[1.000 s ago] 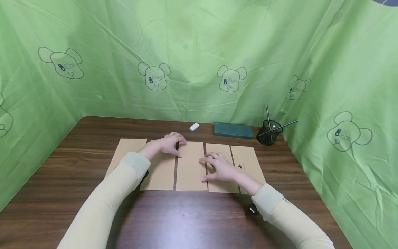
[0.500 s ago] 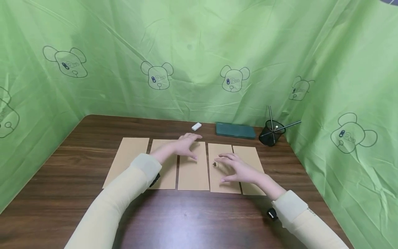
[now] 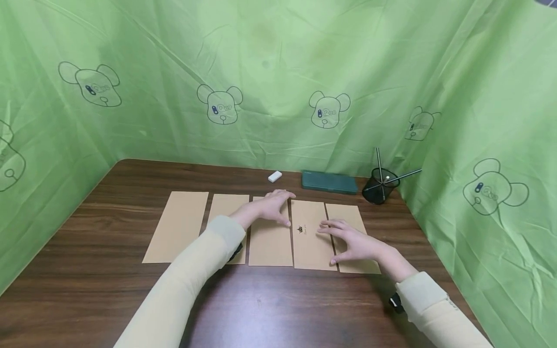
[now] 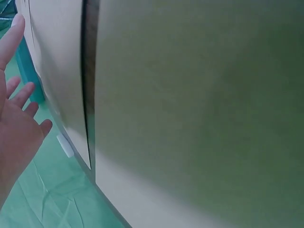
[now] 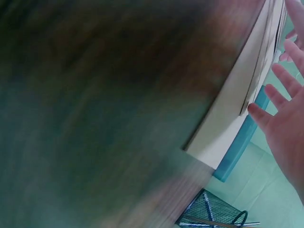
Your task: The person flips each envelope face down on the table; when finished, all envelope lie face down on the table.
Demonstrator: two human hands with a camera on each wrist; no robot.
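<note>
Several tan, notebook-like kraft-paper rectangles lie flat in a row across the table. My left hand (image 3: 271,208) is over the middle kraft rectangle (image 3: 271,246), its fingers spread toward the right edge. The one just right of it, a kraft rectangle with a small black crown print (image 3: 309,251), lies between my two hands. Over the gap between that one and the rightmost kraft rectangle (image 3: 348,212) is my right hand (image 3: 354,243), fingers spread and loosely bent. Neither hand grips anything. Whether the fingertips touch the paper, I cannot tell.
Behind the row stand a white eraser-like block (image 3: 275,176), a dark green flat case (image 3: 329,182) and a black mesh pen cup (image 3: 376,191) with thin rods in it. A green curtain (image 3: 261,135) encloses the back and sides of the wooden table (image 3: 261,309).
Both hands have shifted right along the row. The right hand has moved off the middle rectangle's edge, so the crown print now shows. The rectangles appear to lie as before.
</note>
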